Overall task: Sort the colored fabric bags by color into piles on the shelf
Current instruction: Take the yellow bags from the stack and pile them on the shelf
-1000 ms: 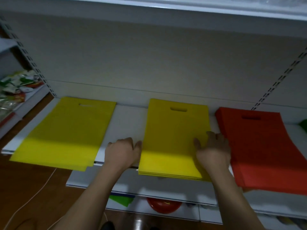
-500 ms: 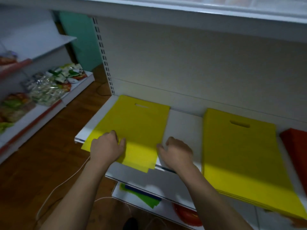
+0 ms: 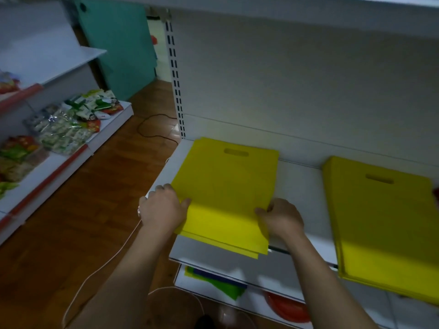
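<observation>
White metal shelf (image 3: 297, 184), flat, fills the frame from 12 to 3 o'clock. Two stacks of flat yellow fabric bags with die-cut handle slots lie on it, well apart, bare shelf between them.

Right yellow stack (image 3: 384, 224) sits at 3 o'clock, untouched, near edge overhanging the shelf front.

Left yellow stack (image 3: 225, 193) sits at centre, long axis running 12 to 6 o'clock, handle slot at the far end, near edge hanging past the shelf lip. Its layers are slightly fanned at the near corner.

Left hand (image 3: 161, 207) is at the stack's 9 o'clock edge, fingers curled, thumb pressed over the top layer. Right hand (image 3: 280, 217) is at the 3 o'clock edge, fingers curled round the edge, thumb on top. Both hands look equally near, one per side.

Judgement: the stack lies straight ahead between the hands; squaring it, or carrying it toward 3 o'clock to join the matching stack, calls for both hands together.

Lower shelf at 6 o'clock holds green and blue fabric bags (image 3: 218, 281), still unsorted by the look of it.
</observation>
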The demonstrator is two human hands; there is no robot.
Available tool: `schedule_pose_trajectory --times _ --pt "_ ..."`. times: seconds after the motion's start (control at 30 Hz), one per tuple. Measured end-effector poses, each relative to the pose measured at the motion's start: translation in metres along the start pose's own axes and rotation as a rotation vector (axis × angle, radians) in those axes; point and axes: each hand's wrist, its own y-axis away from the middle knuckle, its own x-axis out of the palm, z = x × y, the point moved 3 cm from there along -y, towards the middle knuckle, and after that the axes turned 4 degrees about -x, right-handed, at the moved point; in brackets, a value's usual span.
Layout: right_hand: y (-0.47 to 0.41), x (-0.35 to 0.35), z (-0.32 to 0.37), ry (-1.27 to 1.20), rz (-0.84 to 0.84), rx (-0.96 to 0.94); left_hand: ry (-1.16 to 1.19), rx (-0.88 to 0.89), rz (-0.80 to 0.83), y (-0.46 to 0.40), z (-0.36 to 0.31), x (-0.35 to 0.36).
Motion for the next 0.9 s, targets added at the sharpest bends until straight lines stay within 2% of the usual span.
schedule_pose_trajectory --times 0.13,0.23,0.3,0.4,0.53,0.6,0.7,0.8,0.9 --pt "0.003 0.001 -0.001 0.040 -0.074 -0.084 -0.007 0.009 0.081 -0.011 -0.006 0.002" --pt "0.008 -0.003 -0.002 0.101 -0.152 -0.136 -0.008 0.083 0.116 -0.013 -0.011 0.000" --pt "0.014 -0.012 -0.006 0.198 -0.345 -0.164 0.013 0.157 0.081 -0.009 -0.021 -0.004" --pt "0.028 -0.031 -0.020 0.274 -0.625 -0.219 0.183 0.288 -0.044 0.005 -0.046 -0.012" --pt "0.044 -0.071 -0.073 0.249 -0.802 -0.194 0.366 0.420 -0.127 0.035 -0.103 -0.018" --pt "0.053 -0.091 -0.108 0.227 -0.833 -0.155 0.393 0.454 -0.153 0.053 -0.133 -0.019" --pt "0.065 -0.121 -0.166 0.180 -0.858 -0.073 0.391 0.479 -0.064 0.083 -0.182 -0.016" --pt "0.069 -0.144 -0.223 0.149 -0.832 0.030 0.307 0.527 -0.107 0.113 -0.228 -0.013" --pt "0.066 -0.154 -0.267 0.175 -0.786 0.050 0.241 0.593 -0.194 0.129 -0.271 0.000"
